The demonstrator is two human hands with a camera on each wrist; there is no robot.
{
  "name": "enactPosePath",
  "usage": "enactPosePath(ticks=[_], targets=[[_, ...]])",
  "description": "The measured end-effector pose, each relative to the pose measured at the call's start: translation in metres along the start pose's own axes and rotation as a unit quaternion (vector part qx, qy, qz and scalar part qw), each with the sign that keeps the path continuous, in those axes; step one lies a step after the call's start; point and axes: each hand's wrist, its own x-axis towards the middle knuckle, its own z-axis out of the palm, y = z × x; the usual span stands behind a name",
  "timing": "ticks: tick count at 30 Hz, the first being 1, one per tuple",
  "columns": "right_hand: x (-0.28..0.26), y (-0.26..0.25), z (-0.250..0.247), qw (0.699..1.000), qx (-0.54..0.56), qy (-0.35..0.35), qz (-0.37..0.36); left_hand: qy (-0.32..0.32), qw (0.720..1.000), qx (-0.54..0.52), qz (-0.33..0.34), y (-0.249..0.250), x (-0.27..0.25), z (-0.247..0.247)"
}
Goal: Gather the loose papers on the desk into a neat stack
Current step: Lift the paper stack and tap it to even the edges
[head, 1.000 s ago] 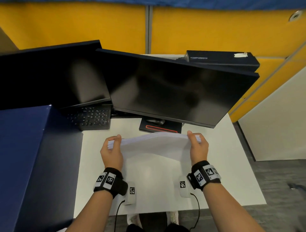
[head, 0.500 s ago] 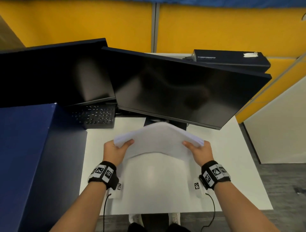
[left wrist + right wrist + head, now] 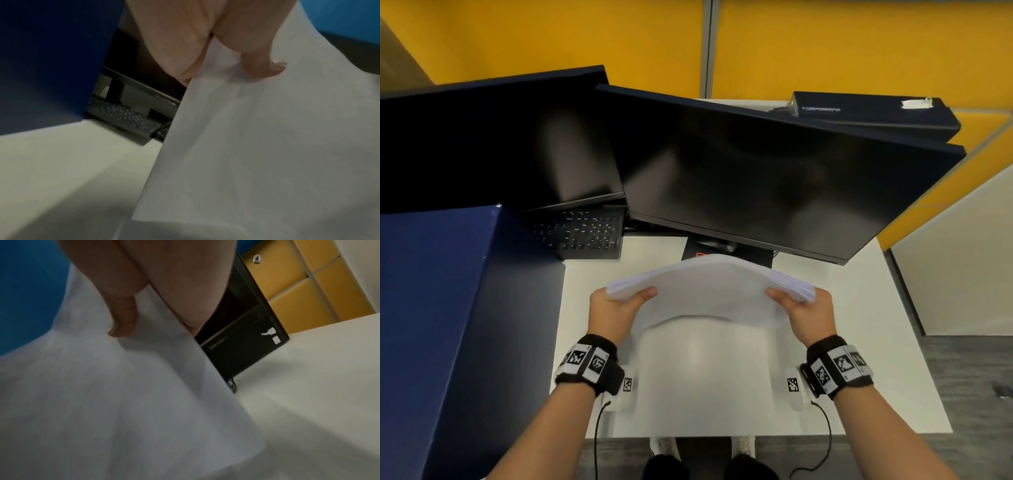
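Note:
A stack of white papers (image 3: 709, 291) hangs in the air above the white desk (image 3: 876, 342), bowed upward in the middle. My left hand (image 3: 619, 305) grips its left edge, thumb on the near face, and my right hand (image 3: 804, 308) grips its right edge the same way. In the left wrist view the thumb (image 3: 263, 65) presses on the paper stack (image 3: 257, 154). In the right wrist view the thumb (image 3: 123, 318) presses on the sheets (image 3: 102, 394). The fingers behind the stack are hidden.
Two dark monitors (image 3: 756, 171) stand at the back, with a black keyboard (image 3: 582, 233) under the left one. A blue partition (image 3: 431, 308) walls the left side. A black box (image 3: 873, 113) lies at the back right. Yellow panels (image 3: 551, 37) stand behind.
The stack has been lifted off the desk and tipped toward me, with its far edge raised. My thumbs have shifted from the top edge onto the near face.

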Motion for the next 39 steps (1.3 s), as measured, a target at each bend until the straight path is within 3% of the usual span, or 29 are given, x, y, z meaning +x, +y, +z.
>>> enactPosePath(ticks=[3, 8, 12, 14, 18, 21, 25, 29, 31, 32, 34, 35, 36, 39], targets=[[-0.005, -0.003, -0.010, 0.996, 0.079, 0.010, -0.042, 0.020, 1.000, -0.016, 0.009, -0.002, -0.003, -0.004], [-0.009, 0.018, 0.000, 0.998, 0.056, 0.006, 0.013, 0.012, 0.999, 0.003, -0.042, -0.030, -0.012, 0.003], [-0.013, 0.007, -0.001, 0.995, 0.096, 0.033, -0.009, -0.005, 0.999, -0.035, 0.029, -0.021, -0.022, 0.002], [-0.013, -0.001, 0.001, 0.989, 0.130, 0.073, -0.005, 0.030, 0.995, -0.073, 0.054, -0.012, -0.024, 0.008], [-0.010, -0.013, 0.004, 0.988, 0.123, 0.095, 0.017, 0.104, 0.987, -0.120, -0.012, -0.007, -0.017, 0.018], [-0.008, -0.017, 0.002, 0.988, 0.119, 0.099, 0.028, 0.101, 0.990, -0.094, -0.009, -0.004, -0.015, 0.018], [-0.008, -0.021, -0.001, 0.990, 0.110, 0.074, 0.038, 0.006, 0.998, 0.001, 0.062, -0.017, -0.017, 0.010], [-0.005, -0.015, -0.017, 0.999, 0.037, 0.024, -0.008, 0.036, 0.995, 0.084, 0.046, -0.010, -0.013, 0.007], [-0.001, -0.022, -0.036, 0.997, -0.054, -0.024, -0.048, 0.031, 0.990, 0.117, 0.071, 0.003, -0.009, 0.004], [0.001, -0.032, -0.044, 0.986, -0.139, -0.053, -0.074, 0.024, 0.987, 0.128, 0.093, 0.012, -0.008, 0.002], [0.004, -0.057, -0.047, 0.914, -0.355, -0.101, -0.169, -0.002, 0.976, 0.165, 0.144, 0.035, -0.004, 0.001], [0.006, -0.070, -0.039, 0.875, -0.415, -0.123, -0.218, -0.020, 0.967, 0.182, 0.180, 0.049, -0.002, 0.000], [0.008, -0.082, -0.027, 0.854, -0.435, -0.146, -0.246, -0.044, 0.954, 0.198, 0.221, 0.065, 0.001, 0.002], [0.011, -0.100, 0.008, 0.850, -0.409, -0.184, -0.274, -0.111, 0.905, 0.233, 0.339, 0.119, 0.002, 0.015]])
